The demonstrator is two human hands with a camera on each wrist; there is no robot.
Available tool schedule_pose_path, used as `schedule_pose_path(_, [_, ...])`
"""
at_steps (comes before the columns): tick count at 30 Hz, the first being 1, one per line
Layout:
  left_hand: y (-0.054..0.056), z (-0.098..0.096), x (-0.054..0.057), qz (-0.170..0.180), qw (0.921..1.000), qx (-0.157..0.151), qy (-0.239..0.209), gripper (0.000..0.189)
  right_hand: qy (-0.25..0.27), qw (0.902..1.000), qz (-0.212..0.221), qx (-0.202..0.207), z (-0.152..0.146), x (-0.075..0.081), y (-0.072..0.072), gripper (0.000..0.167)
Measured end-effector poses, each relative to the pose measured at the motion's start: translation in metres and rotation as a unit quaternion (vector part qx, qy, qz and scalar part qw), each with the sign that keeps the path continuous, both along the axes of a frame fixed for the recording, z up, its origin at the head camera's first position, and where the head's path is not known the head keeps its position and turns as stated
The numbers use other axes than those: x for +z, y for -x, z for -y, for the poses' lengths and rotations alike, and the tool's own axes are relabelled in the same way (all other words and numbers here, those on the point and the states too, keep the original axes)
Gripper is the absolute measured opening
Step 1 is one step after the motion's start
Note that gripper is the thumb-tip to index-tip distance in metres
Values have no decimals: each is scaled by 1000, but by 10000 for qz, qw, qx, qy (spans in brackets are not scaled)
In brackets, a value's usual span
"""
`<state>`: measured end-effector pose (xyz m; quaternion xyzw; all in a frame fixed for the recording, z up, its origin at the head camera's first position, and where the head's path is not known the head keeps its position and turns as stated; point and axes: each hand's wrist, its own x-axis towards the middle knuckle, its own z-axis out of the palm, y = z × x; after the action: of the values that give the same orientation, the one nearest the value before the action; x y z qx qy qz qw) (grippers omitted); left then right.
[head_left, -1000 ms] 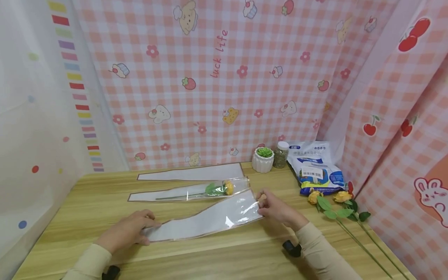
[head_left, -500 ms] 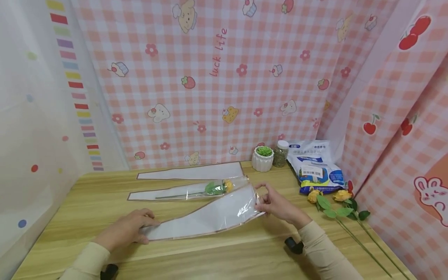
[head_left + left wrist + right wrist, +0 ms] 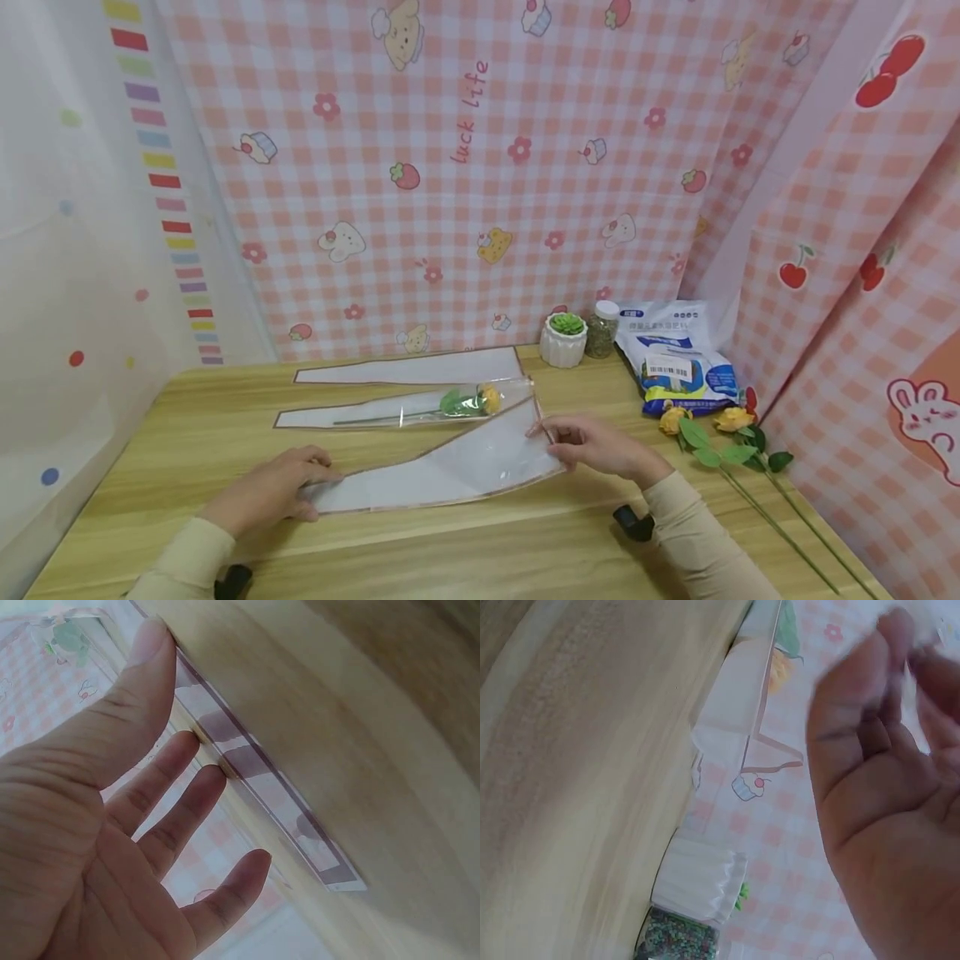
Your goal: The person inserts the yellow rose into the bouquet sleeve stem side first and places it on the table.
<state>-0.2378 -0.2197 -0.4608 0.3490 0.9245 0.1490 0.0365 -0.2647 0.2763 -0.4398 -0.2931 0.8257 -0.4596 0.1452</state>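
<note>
Key relation: the white-backed, clear-film tapered sleeve with reddish-brown edging (image 3: 442, 473) lies across the desk (image 3: 420, 550) between the hands. Long axis runs left to right, wide end angled a bit away from the person. Narrow tail at the left hand (image 3: 281, 487), wide mouth at the right hand (image 3: 596, 446) — so the right is the one nearer the mouth.

Two long-stemmed yellow roses with green leaves (image 3: 738, 457) sit farther right, outside the right hand: heads toward the back, stems slanting down to the near right corner. Right hand clearly closer to them.

Hand pose: right comes in from the right, palm side-on, fingers bent, thumb and fingertips pinching the mouth edge. One fingertip reaches past the rim; inside the film or behind it — can't tell, and the right wrist view is blurred there. Wide end looks lifted off the desk, my read only. Left holds the tail low, between thumb and loosely bent fingers; thumb lies on the film, fingertips along its edge. Reads as steadying.

Just behind: a matching film sleeve (image 3: 322, 417) with a single yellow rose (image 3: 489, 400) in it, bloom toward the wide end. Front sleeve's far mouth corner overlaps it in the head view; contact unclear. Farthest back, a third flat white sleeve (image 3: 420, 367), roughly parallel.
</note>
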Motion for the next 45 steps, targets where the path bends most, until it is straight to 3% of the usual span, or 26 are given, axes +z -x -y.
schedule_pose_path(3, [-1,0,0,48,10000,10,4,55,-6,9996,189,230,-1,-2,-1,29])
schedule_pose_path(8, [-2,2,-1,-3,10000,-29,-12,53,163,9985,454,240,-1,-4,0,37])
schedule_pose_path(11, [-3,2,-1,-16,10000,-54,-35,53,230,9986,450,138,-1,-4,0,39])
schedule_pose_path(17, [0,2,1,-46,10000,-5,46,53,204,9986,211,-438,3,-2,2,28])
schedule_pose_path(23, [-1,0,5,35,9996,194,206,56,144,9977,271,-610,15,-5,1,59])
schedule_pose_path(26, [-4,-8,8,-132,9990,355,240,63,227,9978,291,-559,18,-7,0,69])
schedule_pose_path(30, [-9,-32,17,-436,9980,413,193,70,285,9980,246,-505,20,-10,-2,71])
schedule_pose_path(36, [-8,-98,26,-1024,9947,-48,-49,92,390,9976,480,-324,23,-9,-2,71])
schedule_pose_path(40, [-2,-146,25,-1546,9874,-310,-100,109,516,9957,711,-286,25,-8,-3,68])
schedule_pose_path(45, [3,-190,21,-1901,9805,-473,-172,121,812,9914,1025,-109,29,-8,-5,66])
